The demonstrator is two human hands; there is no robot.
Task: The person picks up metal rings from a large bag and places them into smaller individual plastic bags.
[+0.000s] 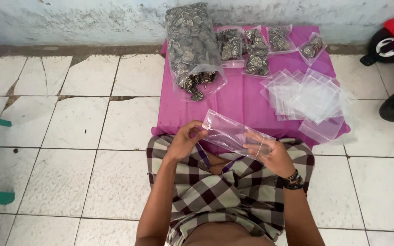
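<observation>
left hand [185,139] pinches bag [233,134] | right hand [270,155] grips same bag | centre frame, near pink cloth [242,100]

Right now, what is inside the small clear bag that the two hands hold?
The clear bag, held between the left hand and right hand, looks empty: only pink cloth shows through. The right hand's fingers cover its lower corner.
</observation>
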